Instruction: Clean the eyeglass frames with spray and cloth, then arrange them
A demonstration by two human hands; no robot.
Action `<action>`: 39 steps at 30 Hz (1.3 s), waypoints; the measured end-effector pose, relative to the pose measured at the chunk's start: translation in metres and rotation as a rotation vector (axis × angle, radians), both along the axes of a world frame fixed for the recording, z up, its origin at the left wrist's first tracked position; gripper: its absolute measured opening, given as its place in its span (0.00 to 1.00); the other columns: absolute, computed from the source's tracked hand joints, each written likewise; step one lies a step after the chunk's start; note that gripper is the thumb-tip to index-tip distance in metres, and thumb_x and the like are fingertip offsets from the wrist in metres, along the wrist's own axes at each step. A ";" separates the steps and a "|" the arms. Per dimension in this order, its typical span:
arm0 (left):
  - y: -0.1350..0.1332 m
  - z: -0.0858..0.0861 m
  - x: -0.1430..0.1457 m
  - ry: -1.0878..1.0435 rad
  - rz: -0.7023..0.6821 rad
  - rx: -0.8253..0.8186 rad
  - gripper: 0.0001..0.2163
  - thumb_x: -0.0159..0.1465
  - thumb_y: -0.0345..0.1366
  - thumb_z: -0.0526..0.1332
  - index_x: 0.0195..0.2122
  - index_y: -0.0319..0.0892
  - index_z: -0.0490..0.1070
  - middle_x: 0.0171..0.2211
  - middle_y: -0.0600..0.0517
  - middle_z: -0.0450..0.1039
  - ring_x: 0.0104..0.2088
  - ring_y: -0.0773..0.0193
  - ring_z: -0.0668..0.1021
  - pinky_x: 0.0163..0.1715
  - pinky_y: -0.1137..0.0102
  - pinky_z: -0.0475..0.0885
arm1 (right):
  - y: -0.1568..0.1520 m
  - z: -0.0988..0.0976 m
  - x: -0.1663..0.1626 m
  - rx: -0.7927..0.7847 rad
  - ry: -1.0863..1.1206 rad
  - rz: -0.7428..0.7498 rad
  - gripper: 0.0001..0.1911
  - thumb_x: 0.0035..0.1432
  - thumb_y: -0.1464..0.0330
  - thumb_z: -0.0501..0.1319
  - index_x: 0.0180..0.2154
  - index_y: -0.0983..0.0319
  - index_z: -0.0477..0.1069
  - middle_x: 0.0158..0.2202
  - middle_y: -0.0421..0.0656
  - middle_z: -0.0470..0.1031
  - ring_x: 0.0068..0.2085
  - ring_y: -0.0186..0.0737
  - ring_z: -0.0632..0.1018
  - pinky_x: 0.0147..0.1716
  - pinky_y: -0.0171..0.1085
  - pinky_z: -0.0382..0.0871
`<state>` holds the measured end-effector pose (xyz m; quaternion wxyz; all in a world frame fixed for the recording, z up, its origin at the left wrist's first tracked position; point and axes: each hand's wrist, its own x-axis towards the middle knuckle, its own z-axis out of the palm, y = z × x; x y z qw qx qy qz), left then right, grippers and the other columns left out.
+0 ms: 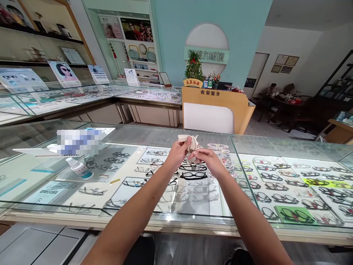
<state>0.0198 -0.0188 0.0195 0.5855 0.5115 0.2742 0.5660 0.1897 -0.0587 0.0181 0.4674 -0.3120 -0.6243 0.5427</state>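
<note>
Both hands are raised over a glass display case (154,138), close together. My left hand (179,150) is closed around a crumpled cream cloth (193,139), thumb on top. The fingers of my right hand (208,159) pinch at the cloth's lower right side. Whether something is wrapped inside the cloth is hidden. Beneath the hands, under the glass, lie rows of eyeglasses, among them a black-framed pair (193,175). A white spray bottle (79,168) with a blue label stands on the glass, well to the left.
Papers and a partly blurred white box (79,141) are on the counter's left. More eyeglasses (271,187) fill the case at right. Beyond it stands a wooden cashier desk (216,96) with a plant (193,68). A person (271,88) sits at a far table.
</note>
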 end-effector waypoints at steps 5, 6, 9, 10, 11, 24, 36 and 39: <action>0.003 0.001 -0.003 0.036 -0.101 0.061 0.23 0.50 0.51 0.81 0.38 0.41 0.79 0.35 0.50 0.78 0.37 0.59 0.79 0.43 0.63 0.74 | 0.002 0.001 0.003 -0.045 0.124 -0.036 0.13 0.61 0.55 0.69 0.32 0.56 0.85 0.34 0.43 0.81 0.31 0.39 0.65 0.36 0.40 0.62; 0.003 0.000 -0.002 0.058 -0.063 0.078 0.22 0.50 0.49 0.81 0.37 0.41 0.79 0.34 0.50 0.78 0.37 0.60 0.78 0.42 0.64 0.73 | 0.003 0.000 0.001 -0.047 0.123 -0.033 0.13 0.60 0.54 0.70 0.32 0.56 0.85 0.34 0.43 0.81 0.31 0.39 0.65 0.36 0.40 0.62; 0.002 -0.005 0.001 0.088 0.100 0.103 0.21 0.55 0.53 0.78 0.34 0.42 0.77 0.31 0.52 0.76 0.34 0.62 0.76 0.37 0.67 0.72 | 0.001 -0.002 -0.004 -0.043 0.065 -0.016 0.15 0.60 0.53 0.69 0.32 0.57 0.85 0.34 0.42 0.81 0.31 0.38 0.66 0.36 0.40 0.61; 0.003 -0.006 0.002 0.077 0.122 0.100 0.21 0.57 0.55 0.76 0.33 0.41 0.76 0.31 0.51 0.76 0.33 0.62 0.76 0.36 0.67 0.71 | 0.000 -0.002 -0.006 -0.042 0.050 -0.016 0.15 0.60 0.53 0.69 0.32 0.57 0.85 0.34 0.42 0.81 0.31 0.38 0.66 0.36 0.40 0.61; 0.004 -0.007 0.001 0.059 0.114 0.094 0.22 0.59 0.57 0.74 0.33 0.41 0.76 0.31 0.51 0.76 0.33 0.62 0.76 0.36 0.66 0.72 | -0.001 -0.002 -0.007 -0.041 0.045 -0.018 0.15 0.61 0.53 0.69 0.32 0.57 0.85 0.34 0.42 0.81 0.31 0.38 0.66 0.36 0.40 0.61; 0.003 -0.008 0.004 0.000 0.106 0.103 0.21 0.57 0.54 0.77 0.34 0.39 0.78 0.29 0.51 0.77 0.27 0.67 0.74 0.27 0.71 0.68 | 0.001 -0.007 -0.009 -0.048 0.063 -0.021 0.15 0.61 0.53 0.69 0.32 0.57 0.83 0.35 0.42 0.82 0.32 0.38 0.69 0.37 0.40 0.62; 0.001 -0.004 0.002 -0.001 0.014 0.063 0.21 0.53 0.46 0.81 0.38 0.39 0.77 0.33 0.52 0.77 0.31 0.67 0.76 0.33 0.70 0.71 | 0.002 -0.007 -0.007 -0.048 0.081 -0.041 0.15 0.60 0.53 0.69 0.32 0.58 0.84 0.35 0.42 0.81 0.32 0.38 0.69 0.37 0.39 0.62; 0.001 -0.006 0.002 0.024 0.067 0.038 0.22 0.60 0.55 0.74 0.35 0.39 0.76 0.28 0.52 0.76 0.24 0.68 0.73 0.26 0.70 0.69 | 0.000 -0.008 -0.013 -0.031 0.031 -0.008 0.16 0.59 0.51 0.70 0.33 0.57 0.85 0.34 0.42 0.81 0.32 0.38 0.69 0.38 0.39 0.62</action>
